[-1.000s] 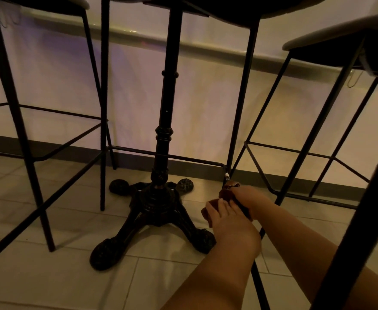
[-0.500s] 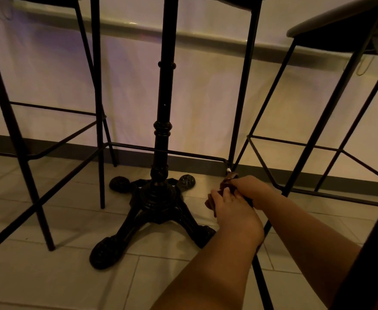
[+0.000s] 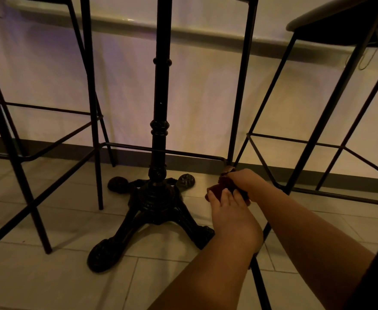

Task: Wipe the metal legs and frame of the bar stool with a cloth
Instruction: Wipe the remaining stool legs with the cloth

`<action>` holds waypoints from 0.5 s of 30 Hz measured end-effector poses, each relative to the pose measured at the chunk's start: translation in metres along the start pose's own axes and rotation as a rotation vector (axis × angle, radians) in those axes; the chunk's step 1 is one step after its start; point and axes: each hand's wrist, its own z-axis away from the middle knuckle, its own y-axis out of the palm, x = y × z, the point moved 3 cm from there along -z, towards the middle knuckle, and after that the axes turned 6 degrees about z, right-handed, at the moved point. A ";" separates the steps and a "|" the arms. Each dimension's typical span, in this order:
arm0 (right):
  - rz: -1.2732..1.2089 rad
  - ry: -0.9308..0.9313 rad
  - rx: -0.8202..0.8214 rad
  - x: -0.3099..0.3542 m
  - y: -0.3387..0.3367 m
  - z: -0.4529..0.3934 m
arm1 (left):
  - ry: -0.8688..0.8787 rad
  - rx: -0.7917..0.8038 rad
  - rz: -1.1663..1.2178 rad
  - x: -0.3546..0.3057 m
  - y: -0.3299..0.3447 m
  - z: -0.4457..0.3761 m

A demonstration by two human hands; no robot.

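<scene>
Dark red crumpled cloth (image 3: 220, 188) is bunched low on a thin black metal stool leg (image 3: 239, 86), just above the pale tiled floor (image 3: 49, 283) and just below where the black metal footrest bar (image 3: 161, 151) meets that leg. Both hands are on the cloth: left hand (image 3: 232, 218) lies over it from the near side, fingers bent down onto the fabric, holding it; right hand (image 3: 246, 182) comes in from the right, fingers curled round the cloth and the leg behind it. Exact finger wrap is hard to read in the dim light. Both forearms run in from the lower right of the view. Left of the hands stands an ornate black cast-iron table pedestal (image 3: 159, 198) with spread feet on the floor, close to the left hand but not touching. Another black-framed stool (image 3: 92, 108) stands further left, a third (image 3: 331, 104) to the right. Pale wall (image 3: 206, 90) with dark baseboard runs behind.
</scene>
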 end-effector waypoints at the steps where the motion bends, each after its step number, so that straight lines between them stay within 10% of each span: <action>1: 0.021 -0.014 -0.022 0.002 0.002 -0.003 | 0.001 -0.002 -0.003 0.000 0.001 0.000; 15: 0.055 -0.021 -0.017 0.013 0.000 -0.027 | -0.013 -0.002 0.008 -0.001 0.005 -0.002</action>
